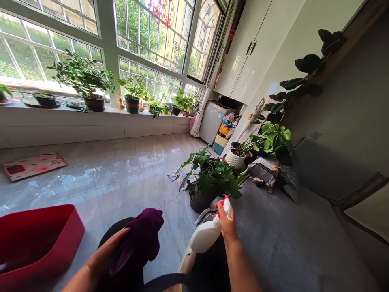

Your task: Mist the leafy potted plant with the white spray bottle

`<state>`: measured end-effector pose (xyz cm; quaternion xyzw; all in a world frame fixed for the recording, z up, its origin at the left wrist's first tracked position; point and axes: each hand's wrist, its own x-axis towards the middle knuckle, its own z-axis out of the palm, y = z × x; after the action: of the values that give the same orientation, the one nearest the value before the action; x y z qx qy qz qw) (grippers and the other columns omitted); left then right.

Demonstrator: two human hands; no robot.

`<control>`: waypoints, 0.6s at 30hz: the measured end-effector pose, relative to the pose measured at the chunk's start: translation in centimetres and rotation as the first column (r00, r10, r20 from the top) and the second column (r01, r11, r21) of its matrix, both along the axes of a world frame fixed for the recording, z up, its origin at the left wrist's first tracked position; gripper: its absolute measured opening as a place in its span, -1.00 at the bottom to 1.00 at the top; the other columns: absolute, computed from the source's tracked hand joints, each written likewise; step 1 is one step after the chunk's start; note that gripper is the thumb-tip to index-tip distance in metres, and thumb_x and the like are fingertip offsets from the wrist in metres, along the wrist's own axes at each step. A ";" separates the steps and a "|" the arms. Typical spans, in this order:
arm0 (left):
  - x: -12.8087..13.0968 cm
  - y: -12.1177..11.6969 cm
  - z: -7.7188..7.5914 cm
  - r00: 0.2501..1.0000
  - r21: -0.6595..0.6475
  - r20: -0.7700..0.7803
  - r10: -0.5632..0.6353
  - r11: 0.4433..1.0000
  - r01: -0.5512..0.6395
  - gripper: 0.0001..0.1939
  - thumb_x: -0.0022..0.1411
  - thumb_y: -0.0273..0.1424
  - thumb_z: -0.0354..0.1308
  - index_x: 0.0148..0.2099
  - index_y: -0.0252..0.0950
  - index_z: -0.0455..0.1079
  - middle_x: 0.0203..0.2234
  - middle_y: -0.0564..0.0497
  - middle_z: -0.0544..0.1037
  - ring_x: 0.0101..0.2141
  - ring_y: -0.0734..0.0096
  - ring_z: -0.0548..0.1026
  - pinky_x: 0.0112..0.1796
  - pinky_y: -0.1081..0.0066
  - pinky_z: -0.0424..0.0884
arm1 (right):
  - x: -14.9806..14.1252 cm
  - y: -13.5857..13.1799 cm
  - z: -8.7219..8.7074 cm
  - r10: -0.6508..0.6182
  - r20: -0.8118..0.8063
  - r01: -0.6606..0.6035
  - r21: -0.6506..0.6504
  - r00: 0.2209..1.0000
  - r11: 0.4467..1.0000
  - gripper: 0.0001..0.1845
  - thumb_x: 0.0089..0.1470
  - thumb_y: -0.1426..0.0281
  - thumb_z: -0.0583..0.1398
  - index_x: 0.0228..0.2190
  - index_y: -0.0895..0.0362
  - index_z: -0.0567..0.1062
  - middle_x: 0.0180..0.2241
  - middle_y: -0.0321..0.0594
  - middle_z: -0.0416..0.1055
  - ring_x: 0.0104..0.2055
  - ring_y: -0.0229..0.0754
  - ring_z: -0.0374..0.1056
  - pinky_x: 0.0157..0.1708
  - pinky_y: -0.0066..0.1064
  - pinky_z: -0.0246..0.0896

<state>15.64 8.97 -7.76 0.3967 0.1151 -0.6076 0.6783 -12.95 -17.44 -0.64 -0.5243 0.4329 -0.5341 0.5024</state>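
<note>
A dark purple cloth (144,231) is draped over my left hand (119,235), which grips it above my left knee; the fingers are mostly hidden beneath the fabric. My right hand (226,221) is wrapped around the neck and red trigger of a white spray bottle (205,236). The bottle tilts, its nozzle pointing up and away from me and its body over my lap. Just beyond the nozzle stands a leafy green plant (212,174) in a dark pot (199,202) on the floor. Neither hand touches the plant.
A red basin (65,243) sits at the left. Behind the plant lies a patterned cloth (187,175), and a white ribbed pot (234,159) stands to its right. Several potted plants line the windowsill (121,115). A washing machine (209,119) is at the back.
</note>
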 end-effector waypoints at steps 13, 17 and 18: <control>0.1 0.0 0.0 0.999 0.004 -0.032 0.005 1.000 -0.004 -0.22 0.31 -0.48 0.29 0.51 -0.22 0.19 -0.18 -0.11 0.78 -0.20 -0.08 0.76 -0.09 0.10 0.70 | 0.3 0.8 0.2 0.103 -0.025 -0.100 0.082 0.994 0.992 -0.22 -0.11 -0.13 0.43 0.02 0.08 0.55 -0.31 -0.18 0.55 -0.32 -0.06 0.49 -0.51 -0.31 0.45; 0.1 0.0 0.1 0.999 0.013 -0.036 0.010 1.000 -0.010 -0.23 0.28 -0.52 0.30 0.49 -0.18 0.24 -0.16 -0.12 0.78 -0.16 -0.08 0.76 -0.09 0.11 0.72 | 0.4 0.5 1.4 0.058 -0.023 -0.058 0.017 0.998 0.998 -0.26 -0.07 -0.13 0.42 0.01 0.09 0.55 -0.18 -0.11 0.57 -0.30 -0.10 0.46 -0.45 -0.27 0.49; 0.1 -0.1 -0.1 0.999 0.009 -0.037 0.015 1.000 -0.015 -0.21 0.27 -0.52 0.30 0.50 -0.18 0.23 -0.14 -0.12 0.78 -0.13 -0.09 0.75 -0.08 0.11 0.72 | 0.4 0.5 1.6 0.057 -0.031 -0.057 -0.001 0.998 0.998 -0.28 -0.05 -0.13 0.42 -0.01 0.09 0.56 -0.13 -0.08 0.57 -0.27 -0.09 0.47 -0.43 -0.27 0.50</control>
<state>15.74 8.90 -7.84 0.3877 0.1332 -0.6093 0.6788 -12.53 -16.97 0.91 -0.5451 0.4249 -0.5119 0.5102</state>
